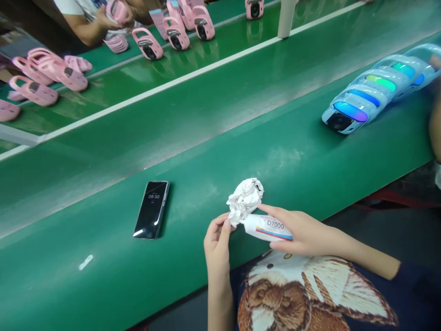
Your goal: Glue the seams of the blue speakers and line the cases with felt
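Over at the left of the long, smooth green tabletop [117, 285] I see a small white strip [86, 262], then a black rectangular phone [150, 211] lying face up. Next, the person's left hand [219, 241] pinches the lower end of a crumpled white paper wad [245, 198] above the table, right at the tip of a white, blue-and-red-striped D7000 tube [265, 228], which the right hand [303, 232] grips between thumb and fingers. Farther right, glossy pale-blue devices with glowing oval panels [374, 92] stand in an overlapping row.
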`<state>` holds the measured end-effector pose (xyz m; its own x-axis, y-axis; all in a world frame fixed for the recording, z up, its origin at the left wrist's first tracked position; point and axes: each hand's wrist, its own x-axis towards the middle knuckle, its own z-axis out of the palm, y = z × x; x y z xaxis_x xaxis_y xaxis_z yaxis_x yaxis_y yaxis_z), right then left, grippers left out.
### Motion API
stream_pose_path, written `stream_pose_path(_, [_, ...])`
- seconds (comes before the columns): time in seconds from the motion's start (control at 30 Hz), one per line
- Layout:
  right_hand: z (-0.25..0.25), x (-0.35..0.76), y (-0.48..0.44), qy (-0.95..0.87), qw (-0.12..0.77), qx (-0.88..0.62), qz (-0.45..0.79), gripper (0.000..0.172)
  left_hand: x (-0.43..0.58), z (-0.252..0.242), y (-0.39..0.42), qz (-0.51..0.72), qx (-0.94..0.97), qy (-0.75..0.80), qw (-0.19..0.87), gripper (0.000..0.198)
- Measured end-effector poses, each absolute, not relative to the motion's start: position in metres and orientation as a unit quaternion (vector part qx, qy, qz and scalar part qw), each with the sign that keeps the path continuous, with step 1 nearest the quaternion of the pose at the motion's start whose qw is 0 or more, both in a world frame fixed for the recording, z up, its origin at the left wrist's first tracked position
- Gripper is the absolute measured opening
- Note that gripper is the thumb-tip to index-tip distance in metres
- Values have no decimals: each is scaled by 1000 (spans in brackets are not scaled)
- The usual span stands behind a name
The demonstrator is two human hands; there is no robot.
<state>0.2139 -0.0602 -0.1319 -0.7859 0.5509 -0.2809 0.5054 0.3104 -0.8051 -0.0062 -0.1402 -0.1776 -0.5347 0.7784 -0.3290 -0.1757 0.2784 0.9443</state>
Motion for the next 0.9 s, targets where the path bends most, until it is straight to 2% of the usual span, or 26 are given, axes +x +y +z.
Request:
stream_pose_path(0.33, [-132,216,-62,-775,5,-342,531,81,3,-186,-141,586,139,599,527,35])
stream_pose_path(0.57, [-134,220,-62,-714,14,-369,595,89,12,-187,-133,600,120,577,541,37])
stream_pose_path(0.67, [-137,223,-61,-724,18,-365,585,92,14,-188,-129,593,119,570,556,37])
stream_pose_path(0.83, [-145,229,-49,-746,57,-286,599,80,10,-181,-125,587,126,555,576,32])
stream_pose_path(0.9, [-150,231,-40,-716,73,-224,658,66,9,-176,-122,592,127,547,578,32])
